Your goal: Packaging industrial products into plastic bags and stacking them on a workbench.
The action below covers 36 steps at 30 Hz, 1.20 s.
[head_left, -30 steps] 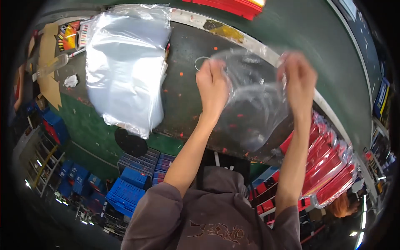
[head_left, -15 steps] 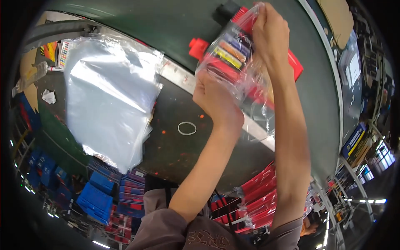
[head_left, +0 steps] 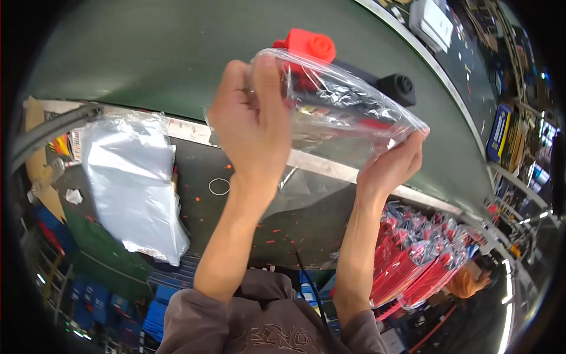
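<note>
My left hand [head_left: 253, 121] grips the left end of a clear plastic bag [head_left: 342, 115], fingers curled over its top edge. My right hand [head_left: 392, 165] holds the bag's right corner from below. The bag is raised above the dark work surface [head_left: 283, 224] and stretched between both hands. Red and black items show through the bag, blurred by the wrinkled film. A red toy part [head_left: 309, 44] and a black round piece [head_left: 398, 87] lie behind the bag on the green conveyor belt [head_left: 177, 53].
A stack of clear plastic bags [head_left: 132, 183] lies at the left of the work surface, with a small white ring [head_left: 219, 186] beside it. Packed red items in bags [head_left: 418, 259] are piled at the right. Blue crates [head_left: 165, 307] stand below.
The view has swung upward toward the belt. Both hands lowered the bag and turned it sideways; it now stretches left to right between them instead of hanging upright.
</note>
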{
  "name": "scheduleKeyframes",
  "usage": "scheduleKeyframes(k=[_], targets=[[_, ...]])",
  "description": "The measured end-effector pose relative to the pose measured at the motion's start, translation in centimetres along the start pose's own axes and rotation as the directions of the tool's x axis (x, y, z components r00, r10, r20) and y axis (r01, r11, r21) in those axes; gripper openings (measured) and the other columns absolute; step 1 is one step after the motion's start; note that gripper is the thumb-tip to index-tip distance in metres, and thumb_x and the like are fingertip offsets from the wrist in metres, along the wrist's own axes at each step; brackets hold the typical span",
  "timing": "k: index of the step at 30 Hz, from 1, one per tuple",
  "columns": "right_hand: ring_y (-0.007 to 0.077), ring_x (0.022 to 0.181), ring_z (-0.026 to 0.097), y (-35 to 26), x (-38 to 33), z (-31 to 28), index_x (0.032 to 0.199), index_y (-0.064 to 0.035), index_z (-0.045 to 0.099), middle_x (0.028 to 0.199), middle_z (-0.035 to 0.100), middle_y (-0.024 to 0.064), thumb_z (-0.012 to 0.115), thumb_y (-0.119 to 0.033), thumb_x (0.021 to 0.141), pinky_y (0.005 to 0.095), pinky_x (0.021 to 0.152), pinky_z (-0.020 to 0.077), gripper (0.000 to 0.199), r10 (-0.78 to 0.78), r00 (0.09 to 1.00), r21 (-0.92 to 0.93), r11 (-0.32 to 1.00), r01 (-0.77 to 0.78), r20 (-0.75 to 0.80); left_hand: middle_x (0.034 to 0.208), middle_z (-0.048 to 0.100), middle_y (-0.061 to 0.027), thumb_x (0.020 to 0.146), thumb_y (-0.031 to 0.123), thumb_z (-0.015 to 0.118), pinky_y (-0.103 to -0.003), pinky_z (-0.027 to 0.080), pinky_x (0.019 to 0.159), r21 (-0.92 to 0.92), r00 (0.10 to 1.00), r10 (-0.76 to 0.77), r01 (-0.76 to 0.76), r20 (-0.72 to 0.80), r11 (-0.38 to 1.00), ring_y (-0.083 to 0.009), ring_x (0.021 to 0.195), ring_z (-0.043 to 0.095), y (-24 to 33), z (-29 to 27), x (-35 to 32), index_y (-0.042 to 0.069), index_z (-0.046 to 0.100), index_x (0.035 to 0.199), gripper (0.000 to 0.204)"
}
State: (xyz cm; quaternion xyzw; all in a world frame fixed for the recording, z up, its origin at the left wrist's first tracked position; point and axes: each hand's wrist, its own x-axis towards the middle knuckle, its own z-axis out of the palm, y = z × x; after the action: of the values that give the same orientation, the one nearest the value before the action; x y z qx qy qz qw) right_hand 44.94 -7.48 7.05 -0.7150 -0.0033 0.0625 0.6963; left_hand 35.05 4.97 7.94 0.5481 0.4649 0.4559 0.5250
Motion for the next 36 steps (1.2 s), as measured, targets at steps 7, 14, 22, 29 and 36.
scheduleKeyframes(k=[7,14,22,29,36], targets=[[0.0061,0.055,0.047,-2.8,2.1,-6.0,0.078,0.0038,0.063,0.060,0.055,0.0003,0.055,-0.023,0.088,0.0225,0.049,0.0347,0.030,0.224,0.970,-0.326,0.928,-0.182,0.094,0.048,0.040,0.0028,0.083,0.013,0.054,-0.024,0.023,0.043,0.391,0.958,-0.143,0.035,0.250,0.920,-0.0037,0.047,0.032,2.0,-1.0,0.0,0.002,0.045,0.053,0.033],[0.0137,0.063,0.057,1.1,4.4,-9.3,0.085,-0.0021,0.060,0.075,0.058,0.0036,0.048,-0.015,0.085,0.0305,0.055,0.0473,0.018,0.577,0.777,-0.152,0.817,-0.557,0.252,0.054,0.046,0.0022,0.075,0.004,0.054,-0.023,0.023,0.045,0.098,0.807,-0.548,0.541,0.221,0.836,-0.0038,0.050,0.036,-1.0,-0.8,-4.0,0.003,0.048,0.054,0.022],[0.0187,0.080,0.060,2.2,3.1,-12.4,0.096,-0.0006,0.055,0.088,0.060,0.0084,0.045,-0.011,0.091,0.0316,0.074,0.0492,0.016,0.658,0.685,0.115,0.690,-0.715,0.314,0.080,0.060,-0.0012,0.088,0.033,0.057,-0.026,0.044,0.068,-0.106,0.543,-0.769,0.834,0.336,0.542,-0.0097,0.070,0.056,3.1,0.7,-5.9,0.003,0.060,0.094,0.030],[0.0249,0.085,0.062,3.4,5.4,-16.2,0.106,-0.0009,0.054,0.097,0.062,0.0116,0.040,-0.017,0.093,0.0385,0.077,0.0525,0.025,0.578,0.604,0.408,0.446,-0.797,0.548,0.083,0.060,0.0007,0.093,0.023,0.049,-0.026,0.045,0.069,-0.207,0.444,-0.690,0.892,0.572,0.402,-0.0102,0.074,0.056,1.2,1.1,-5.5,0.007,0.056,0.086,0.019],[0.0173,0.081,0.061,-0.4,4.2,-16.4,0.099,-0.0019,0.053,0.092,0.060,0.0080,0.041,-0.009,0.091,0.0344,0.069,0.0520,0.017,0.626,0.658,0.281,0.600,-0.749,0.418,0.074,0.057,0.0012,0.090,0.014,0.052,-0.025,0.045,0.060,-0.233,0.358,-0.659,0.933,0.662,0.273,-0.0083,0.068,0.055,2.0,0.9,-6.4,0.009,0.055,0.084,0.009]])
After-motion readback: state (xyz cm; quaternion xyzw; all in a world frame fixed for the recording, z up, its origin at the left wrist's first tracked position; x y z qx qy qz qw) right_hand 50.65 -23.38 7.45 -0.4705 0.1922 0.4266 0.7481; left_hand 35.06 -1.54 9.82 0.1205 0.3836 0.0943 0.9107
